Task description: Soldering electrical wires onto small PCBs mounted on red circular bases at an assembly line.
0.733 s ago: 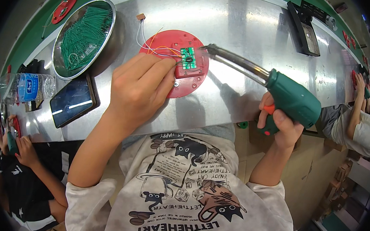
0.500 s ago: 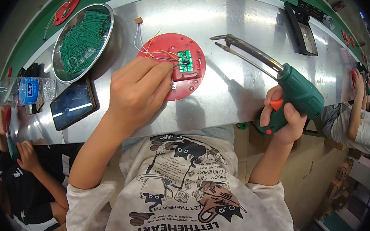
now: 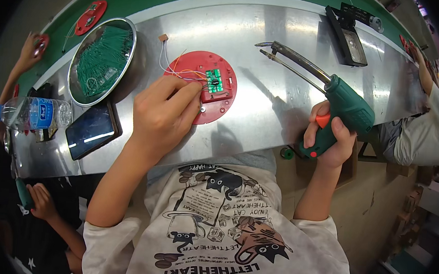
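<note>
A round red plastic housing lies on the metal bench, carrying a small green circuit board. Thin orange, white and purple wires run from the board's left side to a small brown square piece. My left hand rests over the housing's left part, thumb and fingertips pinched on a thin wire at the board's edge; the fingers partly hide it. In my right hand is a green soldering gun with an orange trigger. Its metal tip points left, raised apart from the board.
Left of my work stand a steel bowl of green wires, a dark phone and a water bottle. A black tray-like holder sits at the back right. Co-workers' hands show at both sides, beyond the green belt's red part.
The view has shifted slightly. My left hand keeps its pinch by the board, and the soldering gun stays raised. At the left, a co-worker's hand now reaches up with a red part.
</note>
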Demonstrator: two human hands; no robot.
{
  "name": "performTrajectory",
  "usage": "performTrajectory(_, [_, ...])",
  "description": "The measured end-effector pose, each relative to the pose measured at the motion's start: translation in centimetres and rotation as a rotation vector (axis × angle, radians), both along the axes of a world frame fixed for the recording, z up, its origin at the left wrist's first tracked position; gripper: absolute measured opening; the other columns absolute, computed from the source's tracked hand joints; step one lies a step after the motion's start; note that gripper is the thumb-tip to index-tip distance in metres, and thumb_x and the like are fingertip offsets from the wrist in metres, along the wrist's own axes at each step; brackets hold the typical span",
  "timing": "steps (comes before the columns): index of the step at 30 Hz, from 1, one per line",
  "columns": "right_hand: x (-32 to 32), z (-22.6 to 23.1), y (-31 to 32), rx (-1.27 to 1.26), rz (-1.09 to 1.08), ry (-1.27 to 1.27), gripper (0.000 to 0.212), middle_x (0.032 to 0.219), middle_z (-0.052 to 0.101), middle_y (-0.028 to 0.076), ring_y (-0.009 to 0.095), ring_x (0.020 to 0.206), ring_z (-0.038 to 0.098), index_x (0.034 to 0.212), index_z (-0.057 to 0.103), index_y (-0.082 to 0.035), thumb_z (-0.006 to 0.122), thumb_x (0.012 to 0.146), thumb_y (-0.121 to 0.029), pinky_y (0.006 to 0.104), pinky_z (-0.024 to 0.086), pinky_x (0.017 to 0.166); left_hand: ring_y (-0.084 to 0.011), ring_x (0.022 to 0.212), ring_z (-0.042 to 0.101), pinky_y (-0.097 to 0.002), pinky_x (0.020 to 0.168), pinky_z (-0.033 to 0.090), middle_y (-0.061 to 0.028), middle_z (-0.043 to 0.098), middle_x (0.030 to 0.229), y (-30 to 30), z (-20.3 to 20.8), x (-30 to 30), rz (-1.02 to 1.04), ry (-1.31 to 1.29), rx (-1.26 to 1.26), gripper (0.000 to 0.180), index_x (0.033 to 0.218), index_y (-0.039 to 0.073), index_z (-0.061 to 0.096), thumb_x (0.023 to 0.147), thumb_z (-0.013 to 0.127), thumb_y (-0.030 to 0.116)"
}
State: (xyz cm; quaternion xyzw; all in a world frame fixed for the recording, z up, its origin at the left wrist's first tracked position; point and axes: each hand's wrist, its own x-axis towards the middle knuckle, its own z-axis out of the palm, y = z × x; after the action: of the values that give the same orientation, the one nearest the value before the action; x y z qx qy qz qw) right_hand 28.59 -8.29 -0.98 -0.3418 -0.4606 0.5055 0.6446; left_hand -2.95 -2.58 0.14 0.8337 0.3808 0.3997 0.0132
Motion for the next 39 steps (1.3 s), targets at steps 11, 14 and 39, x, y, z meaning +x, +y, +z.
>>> performTrajectory(11, [0.4,0.6,-0.3,0.008,-0.153,0.046,0.035,0.089,0.059,0.023,0.019,0.044,0.057,0.102,0.053,0.010,0.054,0.096,-0.024,0.0311,0.048,0.038,-0.0276,0.069,0.063,-0.0356,0.063,0.051,-0.0150,0.064,0.082,0.5,3.3,-0.3,0.008,-0.108,-0.019,0.021,0.099,-0.004,0.070,0.081,0.064,-0.012])
performTrajectory(14, [0.8,0.6,-0.6,0.028,-0.295,-0.043,0.036,0.090,0.059,0.023,0.019,0.044,0.056,0.104,0.053,0.010,0.053,0.096,-0.025,0.0306,0.047,0.038,-0.0248,0.064,0.061,-0.0350,0.059,0.048,-0.0132,0.060,0.076,1.0,4.5,-0.4,0.033,-0.051,-0.107,0.018,0.100,-0.003,0.068,0.085,0.061,-0.010])
performTrajectory(39, [2.6,-0.4,-0.4,0.079,-0.184,-0.008,0.036,0.097,0.057,0.023,0.017,0.045,0.054,0.109,0.052,0.010,0.048,0.101,-0.026,0.0288,0.046,0.039,-0.0268,0.064,0.063,-0.0357,0.058,0.050,-0.0110,0.063,0.078,-0.5,2.0,0.6,0.090,-0.032,-0.243,0.008,0.090,0.000,0.068,0.082,0.070,0.001])
